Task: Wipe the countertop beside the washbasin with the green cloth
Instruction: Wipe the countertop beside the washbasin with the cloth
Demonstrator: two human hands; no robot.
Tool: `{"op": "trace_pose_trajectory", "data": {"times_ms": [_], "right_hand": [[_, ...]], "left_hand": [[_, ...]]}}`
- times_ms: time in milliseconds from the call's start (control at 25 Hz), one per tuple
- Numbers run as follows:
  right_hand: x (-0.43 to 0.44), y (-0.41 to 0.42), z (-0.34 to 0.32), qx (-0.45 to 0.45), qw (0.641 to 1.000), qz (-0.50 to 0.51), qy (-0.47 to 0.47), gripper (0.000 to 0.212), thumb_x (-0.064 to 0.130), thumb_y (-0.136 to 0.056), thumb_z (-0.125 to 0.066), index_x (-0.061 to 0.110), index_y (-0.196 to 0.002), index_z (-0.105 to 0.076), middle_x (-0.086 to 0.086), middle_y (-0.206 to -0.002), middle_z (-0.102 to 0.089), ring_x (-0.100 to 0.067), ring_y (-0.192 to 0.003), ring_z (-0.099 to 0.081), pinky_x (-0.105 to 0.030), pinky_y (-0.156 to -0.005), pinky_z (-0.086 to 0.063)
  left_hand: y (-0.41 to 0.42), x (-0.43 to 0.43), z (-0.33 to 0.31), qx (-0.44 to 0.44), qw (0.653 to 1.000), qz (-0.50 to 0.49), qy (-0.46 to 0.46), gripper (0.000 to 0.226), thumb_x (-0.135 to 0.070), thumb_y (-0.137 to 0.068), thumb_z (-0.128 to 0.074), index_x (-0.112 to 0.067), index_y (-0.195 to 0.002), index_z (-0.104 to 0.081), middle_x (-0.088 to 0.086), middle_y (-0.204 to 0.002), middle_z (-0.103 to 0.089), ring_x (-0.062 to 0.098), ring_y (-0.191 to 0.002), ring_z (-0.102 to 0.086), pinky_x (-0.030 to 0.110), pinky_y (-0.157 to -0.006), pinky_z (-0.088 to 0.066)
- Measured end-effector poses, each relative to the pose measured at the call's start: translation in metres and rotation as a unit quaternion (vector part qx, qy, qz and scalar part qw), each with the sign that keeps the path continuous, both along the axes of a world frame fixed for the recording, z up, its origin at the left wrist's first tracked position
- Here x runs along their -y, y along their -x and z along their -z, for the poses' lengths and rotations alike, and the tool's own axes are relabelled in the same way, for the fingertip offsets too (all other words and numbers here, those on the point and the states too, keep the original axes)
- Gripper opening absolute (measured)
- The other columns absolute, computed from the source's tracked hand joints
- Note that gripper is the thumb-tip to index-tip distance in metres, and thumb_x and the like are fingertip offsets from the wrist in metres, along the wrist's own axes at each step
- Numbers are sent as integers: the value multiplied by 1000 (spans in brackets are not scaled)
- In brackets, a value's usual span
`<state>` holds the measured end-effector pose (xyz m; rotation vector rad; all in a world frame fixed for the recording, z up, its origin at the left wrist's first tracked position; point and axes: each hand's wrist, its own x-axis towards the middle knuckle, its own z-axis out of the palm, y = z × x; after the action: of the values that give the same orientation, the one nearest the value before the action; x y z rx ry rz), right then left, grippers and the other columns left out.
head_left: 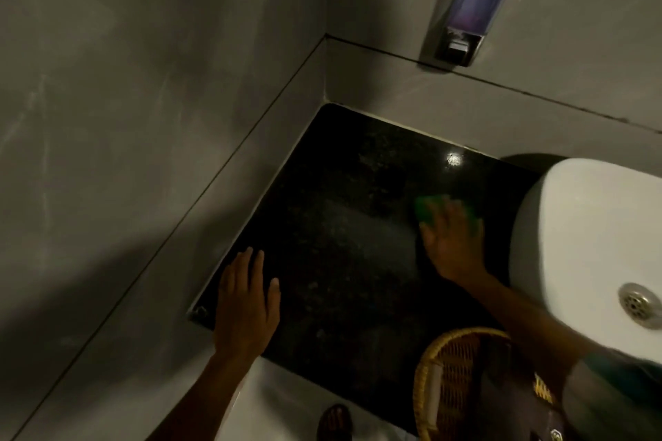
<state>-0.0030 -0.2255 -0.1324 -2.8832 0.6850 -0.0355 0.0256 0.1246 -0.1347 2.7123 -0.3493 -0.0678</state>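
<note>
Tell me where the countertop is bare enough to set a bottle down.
Free: the dark countertop between the left hand and the right hand, and the back corner by the grey walls. Crowded: the near right, where the wicker basket and white washbasin sit, and where the green cloth lies.

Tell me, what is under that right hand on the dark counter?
A green cloth, pressed flat on the black countertop beside the white washbasin. Only its edges show past the right hand; the rest is covered.
</note>
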Motion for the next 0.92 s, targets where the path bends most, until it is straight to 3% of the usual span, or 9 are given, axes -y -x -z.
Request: {"op": "trace_pose_trajectory", "data": {"times_ms": [80,120,160,240,360,440,520,680,920], "right_hand": [[26,-31,-11,5,976,202,-85,52,38,-98,-34,24,-147,-25,-10,-159,-14,-29,-147,-6,-67,-112,-9],[19,-45,-14,2,964,243,-110,53,38,-98,-31,24,-148,-20,-10,-160,-9,-28,-147,-1,-67,-113,-5],[0,-54,-13,-9,966,230,-120,53,38,-98,-30,25,-149,-17,-10,-160,-6,-28,-147,1,-67,-113,-2],[-58,-46,-4,-17,992,86,-92,53,40,-98,-30,29,-148,-17,-7,-161,-7,-26,-147,0,-65,-112,-1],[-120,17,2,-14,987,-153,-38,53,45,-93,-34,37,-145,-24,-3,-158,-21,-24,-146,-14,-63,-110,-15],[-97,38,4,-19,993,-112,-39,52,46,-94,-32,40,-144,-21,0,-159,-18,-21,-147,-11,-61,-111,-17],[-53,38,3,-30,996,64,-62,52,43,-97,-31,38,-147,-14,0,-161,-7,-21,-148,-1,-60,-114,-9],[-6,-30,-9,-6,950,278,-142,52,42,-99,-28,35,-148,-13,-5,-161,1,-25,-147,6,-65,-113,-3],[-76,-110,-11,16,971,142,-193,57,46,-97,-30,31,-149,-11,-6,-161,1,-28,-147,8,-65,-110,4]], "left_hand": [[-5,9,-4,22,999,36,-1,57,-39,-96,-29,-7,-141,-44,17,-149,-43,33,-137,-38,52,-113,-35],[-10,16,-4,33,998,55,5,52,-36,-98,-32,-8,-140,-45,16,-149,-42,32,-138,-38,50,-113,-35],[-17,23,-5,34,997,66,11,49,-33,-99,-34,-8,-140,-45,16,-151,-41,32,-140,-36,49,-114,-34],[-33,39,-7,14,997,67,19,46,-28,-101,-37,-8,-142,-43,16,-153,-37,32,-143,-31,46,-116,-30],[-50,64,-8,-1,997,80,9,46,-26,-100,-42,-6,-142,-43,19,-152,-37,35,-143,-30,47,-115,-27],[-52,73,-4,-3,996,94,-6,48,-30,-100,-43,-7,-142,-43,20,-153,-36,36,-143,-30,49,-117,-25],[-47,76,1,10,995,96,-21,51,-35,-99,-41,-9,-143,-42,20,-153,-35,35,-144,-29,50,-119,-24],[-47,78,7,20,996,77,-36,54,-42,-98,-32,-12,-143,-42,17,-154,-35,32,-144,-29,49,-119,-25],[-51,77,18,34,996,77,-22,51,-46,-99,-32,-18,-140,-42,13,-152,-37,31,-142,-31,49,-116,-27]]}}
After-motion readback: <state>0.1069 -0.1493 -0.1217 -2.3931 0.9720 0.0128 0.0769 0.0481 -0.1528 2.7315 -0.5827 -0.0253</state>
